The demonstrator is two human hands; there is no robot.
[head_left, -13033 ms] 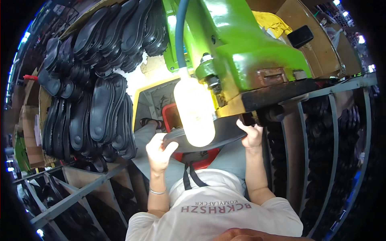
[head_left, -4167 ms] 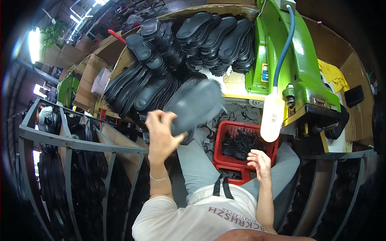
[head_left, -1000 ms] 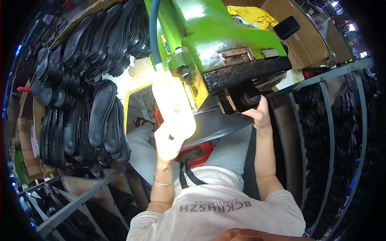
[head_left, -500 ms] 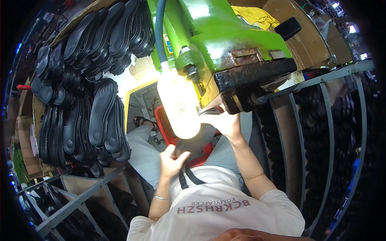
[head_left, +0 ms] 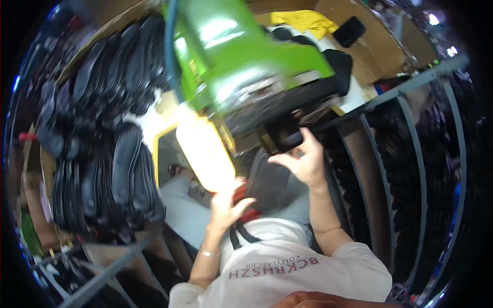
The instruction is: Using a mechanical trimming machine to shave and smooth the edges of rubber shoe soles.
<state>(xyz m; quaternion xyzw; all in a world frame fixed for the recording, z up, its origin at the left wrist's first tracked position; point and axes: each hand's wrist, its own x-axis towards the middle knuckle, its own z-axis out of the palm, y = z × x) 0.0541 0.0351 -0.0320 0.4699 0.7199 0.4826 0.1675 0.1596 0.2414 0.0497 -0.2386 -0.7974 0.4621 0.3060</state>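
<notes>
A dark shoe sole shows between my hands, above my lap and below the head of the green machine. Its outline is smeared, and what bears it cannot be made out. My right hand is open just right of the sole's top end, thumb and fingers apart, close under the machine's black lower part. To the left, my left hand is open with its thumb stretched toward the sole. Its fingertips lie beside the lower end of a bright lamp, whose glare washes them out.
Stacks of black soles fill a carton at the left. Metal racks packed with dark soles stand at the right, another rack at lower left. A red container is partly visible between my legs. Yellow cloth lies behind the machine.
The view has shifted, so the machine and lamp appear farther left. My right hand has come out from under the machine head, its fingers now spread; my left hand has opened more.
</notes>
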